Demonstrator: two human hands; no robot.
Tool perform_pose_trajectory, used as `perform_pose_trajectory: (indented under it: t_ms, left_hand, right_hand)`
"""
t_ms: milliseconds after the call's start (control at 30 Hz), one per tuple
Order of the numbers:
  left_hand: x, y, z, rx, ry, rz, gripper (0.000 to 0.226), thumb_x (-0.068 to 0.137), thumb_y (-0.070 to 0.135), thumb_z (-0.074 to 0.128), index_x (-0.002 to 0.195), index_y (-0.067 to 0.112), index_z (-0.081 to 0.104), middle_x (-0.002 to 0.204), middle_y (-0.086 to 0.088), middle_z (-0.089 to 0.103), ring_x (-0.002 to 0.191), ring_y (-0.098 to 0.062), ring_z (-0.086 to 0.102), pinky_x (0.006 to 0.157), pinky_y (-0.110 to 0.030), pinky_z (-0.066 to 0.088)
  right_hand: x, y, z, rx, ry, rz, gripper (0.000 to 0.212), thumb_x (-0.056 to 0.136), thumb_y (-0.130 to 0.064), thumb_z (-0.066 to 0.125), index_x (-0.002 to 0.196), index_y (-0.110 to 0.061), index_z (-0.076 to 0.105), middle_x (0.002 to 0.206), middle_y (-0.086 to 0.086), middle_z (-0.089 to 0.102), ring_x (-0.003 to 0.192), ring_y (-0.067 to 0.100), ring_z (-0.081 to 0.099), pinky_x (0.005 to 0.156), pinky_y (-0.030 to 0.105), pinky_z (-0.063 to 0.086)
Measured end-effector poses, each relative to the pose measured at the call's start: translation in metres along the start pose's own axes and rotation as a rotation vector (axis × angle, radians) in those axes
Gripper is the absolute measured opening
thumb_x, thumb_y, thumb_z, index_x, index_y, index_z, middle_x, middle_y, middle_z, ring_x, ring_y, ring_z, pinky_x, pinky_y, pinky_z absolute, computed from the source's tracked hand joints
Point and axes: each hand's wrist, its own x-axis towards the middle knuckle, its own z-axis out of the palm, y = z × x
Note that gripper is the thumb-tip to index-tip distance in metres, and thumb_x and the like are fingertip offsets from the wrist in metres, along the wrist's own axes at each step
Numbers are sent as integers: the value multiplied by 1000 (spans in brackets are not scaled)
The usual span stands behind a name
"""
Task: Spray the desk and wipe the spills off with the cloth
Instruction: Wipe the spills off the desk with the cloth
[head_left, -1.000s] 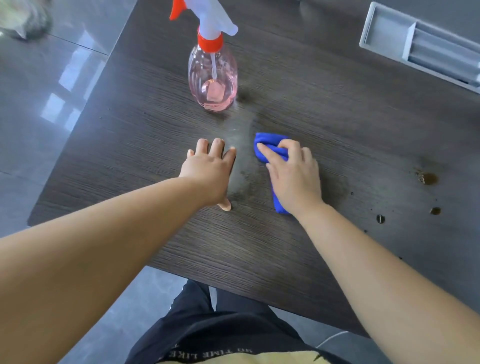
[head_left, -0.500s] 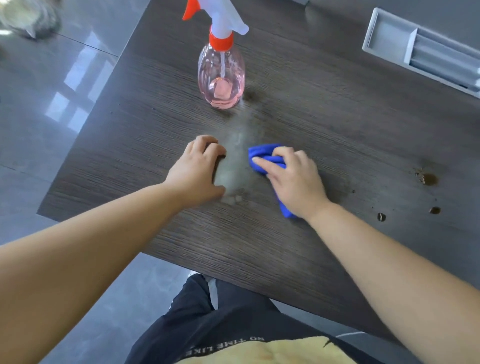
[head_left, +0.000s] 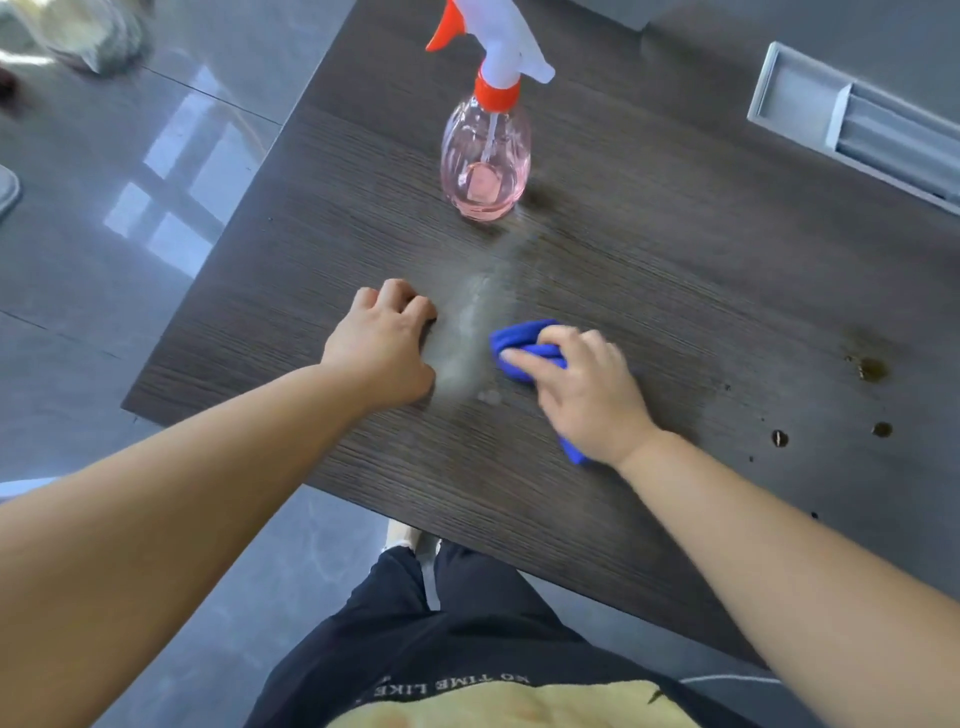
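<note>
As a dark wood-grain desk (head_left: 675, 270) fills most of the view from above, a person leans over it with both bare forearms stretched forward. Beyond the right hand and further to its right, a grey recessed tray (head_left: 852, 124) is set into the desk top. Straight beyond the gap between the hands stands a clear spray bottle (head_left: 485, 156) with a little pink liquid, a white head and an orange trigger; no label shows on it.

The left hand (head_left: 382, 348) rests on the desk with its fingers curled under, holding nothing. The right hand (head_left: 587, 395), near it but apart, has its fingers curled round a bunched blue cloth (head_left: 524, 340) and presses it to the desk. Between the hands runs a pale wet streak (head_left: 470, 332) that leads up towards the bottle. Well to the right of the right hand lie the brown spills (head_left: 870, 369), one larger blot and several small drops, none touched by the cloth.

The spraying looks done on this patch and the wiping appears to be the step in hand. The next move probably calls for sweeping the cloth rightwards to the brown drops, perhaps after wetting them, which would need the idle left hand on the bottle.

On the dark clothing nearer the body than either hand, white lettering (head_left: 452, 686), upside down to the camera, reads "NO TIME LIKE"; the rest is hidden.
</note>
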Motion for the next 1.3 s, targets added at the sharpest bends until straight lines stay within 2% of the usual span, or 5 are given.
perform_pose_trajectory:
  t_ms: [200, 433, 933, 1133, 1300]
  left_hand:
    - [-4, -6, 6, 7, -35, 47, 64, 81, 23, 56, 140, 24, 30, 150, -4, 19, 134, -30, 17, 107, -38, 32]
    - [-7, -13, 16, 2, -15, 92, 67, 84, 18, 50, 145, 22, 23, 156, -7, 9, 141, -32, 7, 115, -36, 15]
    - [-12, -11, 15, -69, -26, 105, 64, 87, 11, 49, 145, 21, 26, 157, -10, 4, 143, -31, -1, 115, -39, 14]
    - [-25, 9, 26, -196, 56, 205, 46, 88, 9, 45, 134, 17, 45, 145, -5, 31, 140, -26, 14, 108, -39, 30]
    - [-39, 44, 38, -228, 74, 330, 49, 88, 10, 44, 136, 16, 43, 141, -4, 38, 132, -26, 26, 100, -36, 35]
  right_hand:
    - [63, -8, 12, -83, 112, 771, 43, 79, -15, 50, 119, -23, 63, 110, 19, 55, 84, 40, 52, 67, 45, 43]
    - [4, -52, 14, 3, 33, 175, 33, 87, -35, 49, 114, -29, 66, 104, 5, 56, 73, 31, 51, 63, 37, 45]
    - [-50, -71, 10, -46, 58, 236, 34, 87, -26, 47, 117, -28, 63, 106, 8, 55, 72, 34, 52, 64, 42, 49]
    - [-22, -60, 10, -92, 133, 1032, 38, 89, -20, 54, 127, -23, 58, 116, 16, 52, 86, 39, 50, 74, 44, 41]
    - [-75, -94, 8, -101, 23, 464, 41, 86, -28, 40, 121, -26, 61, 109, 12, 56, 76, 34, 54, 65, 41, 49]
